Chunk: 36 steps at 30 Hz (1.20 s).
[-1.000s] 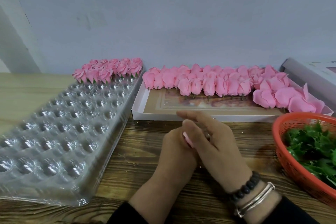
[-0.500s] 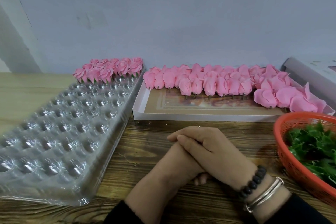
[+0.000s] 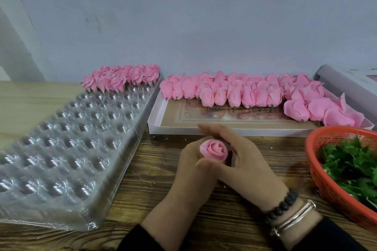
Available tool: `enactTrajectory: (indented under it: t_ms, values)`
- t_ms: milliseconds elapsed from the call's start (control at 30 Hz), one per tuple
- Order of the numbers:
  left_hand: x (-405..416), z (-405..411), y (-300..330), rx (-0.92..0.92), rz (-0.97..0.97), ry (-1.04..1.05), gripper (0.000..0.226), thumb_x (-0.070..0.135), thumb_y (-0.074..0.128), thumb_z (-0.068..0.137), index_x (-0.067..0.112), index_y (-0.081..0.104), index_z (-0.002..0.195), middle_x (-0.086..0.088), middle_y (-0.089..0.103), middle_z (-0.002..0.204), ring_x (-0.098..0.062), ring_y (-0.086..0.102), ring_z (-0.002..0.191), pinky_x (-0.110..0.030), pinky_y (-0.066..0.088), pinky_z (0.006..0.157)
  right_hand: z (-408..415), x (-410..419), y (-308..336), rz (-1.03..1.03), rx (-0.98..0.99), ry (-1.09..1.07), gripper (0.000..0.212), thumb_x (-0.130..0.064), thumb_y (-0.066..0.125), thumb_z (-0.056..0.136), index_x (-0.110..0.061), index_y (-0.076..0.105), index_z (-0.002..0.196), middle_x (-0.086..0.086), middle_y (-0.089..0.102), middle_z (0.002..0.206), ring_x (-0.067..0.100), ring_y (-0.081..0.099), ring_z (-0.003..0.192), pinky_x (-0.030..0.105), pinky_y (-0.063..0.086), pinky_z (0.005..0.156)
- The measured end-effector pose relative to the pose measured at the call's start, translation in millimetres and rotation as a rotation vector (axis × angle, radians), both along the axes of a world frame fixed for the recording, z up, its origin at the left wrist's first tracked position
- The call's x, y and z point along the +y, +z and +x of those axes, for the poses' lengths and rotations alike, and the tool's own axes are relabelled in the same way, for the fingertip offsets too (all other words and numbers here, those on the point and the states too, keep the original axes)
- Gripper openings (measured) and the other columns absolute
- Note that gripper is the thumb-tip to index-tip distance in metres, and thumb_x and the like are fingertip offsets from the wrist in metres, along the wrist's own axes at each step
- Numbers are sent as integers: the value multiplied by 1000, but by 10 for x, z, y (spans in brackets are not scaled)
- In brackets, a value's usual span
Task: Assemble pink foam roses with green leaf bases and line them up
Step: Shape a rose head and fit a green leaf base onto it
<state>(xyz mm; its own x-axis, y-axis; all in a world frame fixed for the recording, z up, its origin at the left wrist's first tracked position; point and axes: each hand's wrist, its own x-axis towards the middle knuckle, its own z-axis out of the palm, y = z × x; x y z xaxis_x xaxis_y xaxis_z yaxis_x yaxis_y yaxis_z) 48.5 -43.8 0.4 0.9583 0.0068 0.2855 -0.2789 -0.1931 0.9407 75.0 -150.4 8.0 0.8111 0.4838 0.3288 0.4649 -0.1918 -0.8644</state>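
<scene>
I see left hand (image 3: 189, 167) and right hand (image 3: 242, 161) together gripping pink foam rose bud (image 3: 214, 151); red mesh basket (image 3: 318, 171) right of right hand.

The lower part of the pink rose (image 3: 213, 150) was hidden inside the left hand (image 3: 192, 171) and behind the thumb of the right hand (image 3: 242, 161), so whether a green base sat under it could not be told. The left hand's fingers were mostly covered by the right hand. The orange basket (image 3: 334, 187) of green leaves (image 3: 350, 167) ran off the right edge, the clear plastic tray (image 3: 67, 149) off the left edge, and the grey box (image 3: 350, 81) was cut at the right.
</scene>
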Motion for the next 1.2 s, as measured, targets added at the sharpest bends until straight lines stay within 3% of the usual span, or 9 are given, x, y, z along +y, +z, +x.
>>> enactTrajectory:
  t_ms: [100, 233, 333, 500, 567, 700, 900, 1033, 1200]
  values:
    - [-77, -16, -6, 17, 49, 19, 27, 5, 53, 91, 28, 58, 79, 21, 66, 70, 9, 62, 75, -7, 46, 61, -61, 99, -17, 70, -64, -109, 43, -65, 46, 72, -42, 60, 105, -24, 64, 102, -9, 57, 98, 5, 42, 81]
    - [-108, -20, -10, 14, 7, 28, 22, -7, 52, 88, 13, 60, 88, 13, 60, 72, 13, 60, 69, -3, 44, 58, -35, 124, -44, 29, -103, -166, 33, -50, 46, 82, -30, 70, 94, -22, 66, 93, -7, 58, 95, 5, 39, 81]
    - [-80, 5, 4, 134, 85, -29, 23, -6, 58, 83, 17, 63, 80, 13, 60, 55, 2, 58, 55, -8, 42, 48, 24, 49, 4, -103, -40, -64, 29, -42, 44, 89, -33, 70, 98, -24, 63, 106, -9, 56, 99, 14, 47, 84]
    - [32, -47, 14, 383, 37, -233, 23, 1, 61, 78, 16, 65, 61, 0, 58, 48, -11, 51, 42, -18, 40, 43, -3, -14, 66, -173, 208, 175, 24, -34, 46, 90, -40, 65, 103, -10, 71, 79, 12, 62, 45, 22, 46, 38]
    - [23, -84, 36, 397, 28, -254, 19, 6, 61, 80, 17, 65, 64, 2, 56, 44, -10, 47, 37, -17, 36, 39, -14, -25, 76, -183, 213, 199, 22, -35, 47, 92, -41, 63, 106, -17, 70, 73, 14, 66, 49, 24, 51, 44]
    - [-11, -69, 120, 240, 127, -142, 28, 5, 56, 87, 23, 54, 65, 11, 56, 43, -1, 47, 34, -10, 33, 37, 16, -30, 54, -142, 57, 55, 30, -48, 57, 73, -48, 60, 103, -26, 65, 105, -8, 60, 99, 18, 49, 88]
    - [-52, 4, 7, 5, 316, 67, 15, 3, 51, 92, 10, 61, 101, 11, 60, 89, 10, 56, 81, -6, 45, 72, -68, 98, -8, 75, -32, -99, 39, -62, 51, 67, -45, 60, 101, -24, 65, 105, -11, 56, 102, 5, 42, 86]
    - [-143, -72, 46, 27, 54, 78, 20, -10, 44, 91, 2, 60, 94, -10, 65, 92, 9, 58, 72, -6, 46, 66, -73, 156, -53, 44, -114, -180, 24, -45, 51, 82, -34, 70, 92, -25, 65, 95, -11, 57, 97, 1, 36, 83]
    - [-146, -4, 32, 121, 282, -22, 18, -2, 51, 89, 6, 59, 103, 7, 52, 71, 14, 50, 57, 0, 37, 57, 26, 35, 17, -136, -49, -12, 23, -20, 50, 94, -24, 71, 100, -19, 65, 106, -7, 57, 102, 9, 38, 92]
